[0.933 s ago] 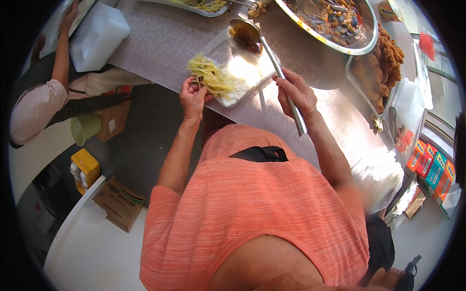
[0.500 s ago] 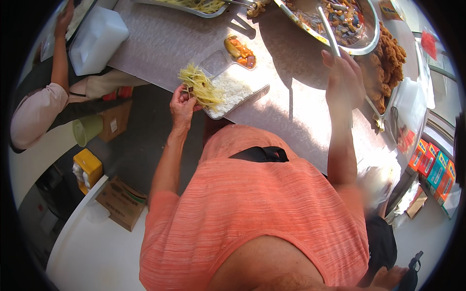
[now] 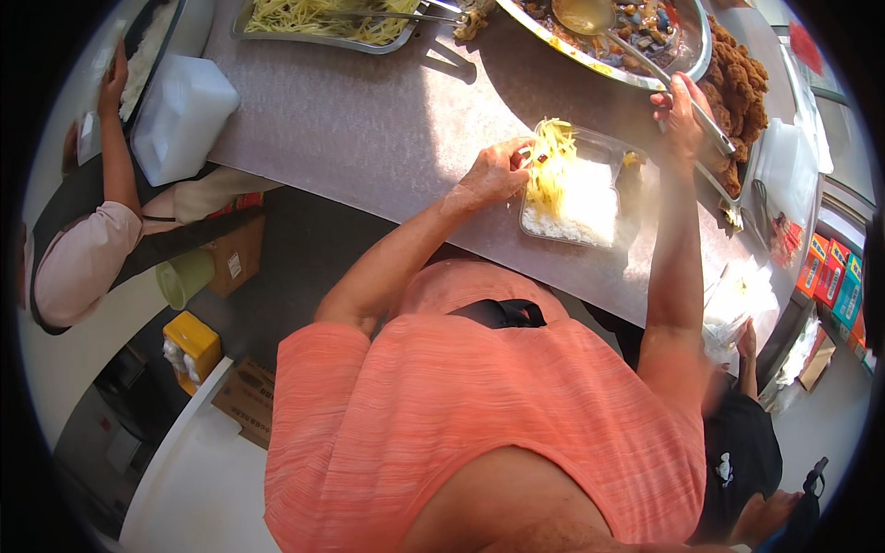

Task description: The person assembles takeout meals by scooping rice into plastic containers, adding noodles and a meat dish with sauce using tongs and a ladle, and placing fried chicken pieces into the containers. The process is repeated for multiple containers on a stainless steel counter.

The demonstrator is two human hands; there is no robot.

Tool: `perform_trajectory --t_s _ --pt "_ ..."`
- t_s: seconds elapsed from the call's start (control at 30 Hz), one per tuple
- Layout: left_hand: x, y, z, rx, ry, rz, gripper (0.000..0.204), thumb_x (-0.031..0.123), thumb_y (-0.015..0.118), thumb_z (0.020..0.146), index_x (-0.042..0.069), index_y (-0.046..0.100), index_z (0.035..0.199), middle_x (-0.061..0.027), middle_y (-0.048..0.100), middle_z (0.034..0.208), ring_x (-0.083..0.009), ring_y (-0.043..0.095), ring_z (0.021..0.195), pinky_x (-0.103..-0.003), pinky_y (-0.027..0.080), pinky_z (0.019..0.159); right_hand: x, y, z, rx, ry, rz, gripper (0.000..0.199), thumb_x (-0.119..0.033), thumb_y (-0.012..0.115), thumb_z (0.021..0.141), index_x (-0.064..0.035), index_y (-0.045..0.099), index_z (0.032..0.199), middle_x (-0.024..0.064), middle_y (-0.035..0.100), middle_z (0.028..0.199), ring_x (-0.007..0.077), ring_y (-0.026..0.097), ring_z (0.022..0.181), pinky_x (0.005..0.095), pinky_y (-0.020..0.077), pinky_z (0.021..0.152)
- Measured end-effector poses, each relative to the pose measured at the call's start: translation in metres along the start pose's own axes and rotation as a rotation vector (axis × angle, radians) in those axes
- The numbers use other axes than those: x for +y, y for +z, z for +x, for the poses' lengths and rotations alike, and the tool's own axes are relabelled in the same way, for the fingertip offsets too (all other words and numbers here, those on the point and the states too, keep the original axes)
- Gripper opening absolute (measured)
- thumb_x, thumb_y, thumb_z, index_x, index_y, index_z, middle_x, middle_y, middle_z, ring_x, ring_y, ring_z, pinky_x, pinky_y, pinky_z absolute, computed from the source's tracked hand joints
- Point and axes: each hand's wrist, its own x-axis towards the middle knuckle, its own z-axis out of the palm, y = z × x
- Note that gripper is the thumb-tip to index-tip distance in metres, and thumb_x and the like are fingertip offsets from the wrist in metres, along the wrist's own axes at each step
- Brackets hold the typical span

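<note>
My left hand (image 3: 501,172) pinches the left edge of a clear compartmented plastic meal box (image 3: 604,140) on the table. White rice (image 3: 564,224) fills its near compartment, and shredded potato (image 3: 550,166) is heaped over the rice's left side. The far compartments lie in glare and partly in shadow, so their contents are hard to make out. My right hand (image 3: 680,115) is closed round the handle of a metal ladle (image 3: 584,15). The ladle's bowl, holding some brownish liquid, hangs over a large metal basin (image 3: 590,66) of dark chunky stew (image 3: 656,37).
A tray of shredded potato (image 3: 304,17) with tongs stands far left. Fried chicken pieces (image 3: 737,88) are piled right of the basin. Stacked white containers (image 3: 184,115) sit at the table's left end, beside a co-worker's arm (image 3: 115,157). Another person (image 3: 742,452) is at lower right.
My left hand has carried the meal box to the right, closer to the basin. My right hand has shifted along with the ladle, whose bowl now shows over the stew.
</note>
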Motion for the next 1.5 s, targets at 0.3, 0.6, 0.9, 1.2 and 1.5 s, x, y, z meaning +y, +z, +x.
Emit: perform_trajectory --t_s 0.3,0.6,0.9,1.2,1.5 --pt "0.009 -0.088 0.147 0.520 0.301 1.076 0.043 0.031 0.064 0.078 0.017 0.057 0.118 -0.0227 0.034 0.139 -0.0368 0.049 0.105 -0.046 0.039 0.089 -0.003 -0.016 -0.031 -0.046 0.192 -0.028 0.035 -0.014 0.075 0.077 -0.0028 0.058 0.105 0.0002 0.060 0.076 0.0071 0.056 0.058 0.0174 0.0394 0.046" --pt "-0.008 -0.049 0.140 0.433 0.651 0.745 0.033 0.009 0.054 0.074 0.008 0.062 0.106 -0.0147 0.059 0.112 -0.0320 0.057 0.099 -0.039 0.047 0.085 0.017 -0.025 -0.025 -0.096 0.118 0.224 0.036 -0.021 0.053 0.092 0.0031 0.048 0.119 0.0118 0.059 0.092 0.0166 0.061 0.074 0.0268 0.0506 0.060" --pt "-0.007 -0.026 0.031 0.163 0.638 0.971 0.036 0.025 0.062 0.081 0.008 0.060 0.112 -0.0066 0.054 0.120 -0.0237 0.048 0.115 -0.049 0.031 0.102 0.012 -0.002 -0.041 -0.036 0.144 0.250 0.032 -0.017 0.054 0.092 0.0034 0.050 0.117 0.0122 0.059 0.088 0.0136 0.061 0.062 0.0213 0.0500 0.050" --pt "-0.048 -0.125 0.022 0.644 0.228 1.075 0.050 0.031 0.057 0.085 -0.002 0.050 0.122 -0.0196 0.045 0.130 -0.0375 0.039 0.123 -0.050 0.029 0.103 0.009 0.018 -0.071 0.049 0.332 0.245 0.035 -0.006 0.063 0.085 0.0042 0.050 0.116 0.0125 0.061 0.082 0.0142 0.060 0.060 0.0212 0.0477 0.048" --pt "-0.024 -0.055 0.037 0.135 0.664 0.987 0.035 0.011 0.054 0.084 0.004 0.056 0.118 -0.0135 0.053 0.125 -0.0305 0.044 0.122 -0.044 0.033 0.102 0.007 0.018 -0.139 -0.133 0.207 0.130 0.030 -0.006 0.060 0.086 0.0028 0.054 0.114 0.0094 0.062 0.081 0.0117 0.061 0.059 0.0209 0.0479 0.047"
